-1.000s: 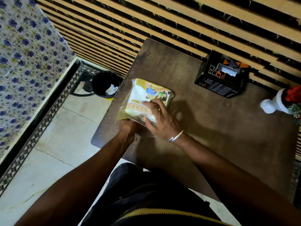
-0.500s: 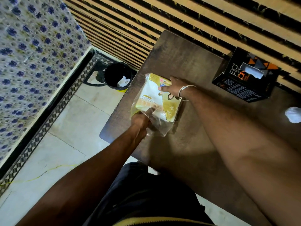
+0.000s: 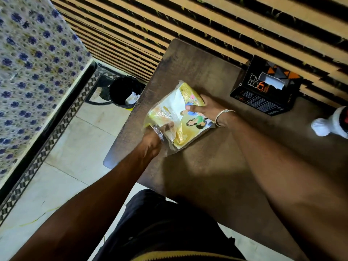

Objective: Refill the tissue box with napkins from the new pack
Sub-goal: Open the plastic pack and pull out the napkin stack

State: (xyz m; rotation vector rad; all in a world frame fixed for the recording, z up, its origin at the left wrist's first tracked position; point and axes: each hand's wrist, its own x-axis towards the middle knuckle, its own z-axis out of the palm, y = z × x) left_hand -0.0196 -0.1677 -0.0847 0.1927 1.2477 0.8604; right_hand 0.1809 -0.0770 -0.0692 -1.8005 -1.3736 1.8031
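The new napkin pack [image 3: 175,112], yellow and white plastic with cartoon figures, lies near the left edge of the brown table [image 3: 207,176]. My left hand [image 3: 153,137] grips the pack's near end, where clear plastic bunches up. My right hand [image 3: 204,108], with a silver bangle on the wrist, holds the pack's far right side, thumb pressed on top. The black tissue box [image 3: 263,93] stands at the table's back right against the slatted wall, a white napkin showing in its top slot.
A black bin [image 3: 122,91] with crumpled paper inside stands on the tiled floor left of the table. A white and red object [image 3: 329,125] sits at the table's right edge. A blue-flowered tiled wall runs along the left.
My right hand moved from the pack's near end to its far right side and now grips there. The pack has turned a little. My left hand keeps hold of the near end.
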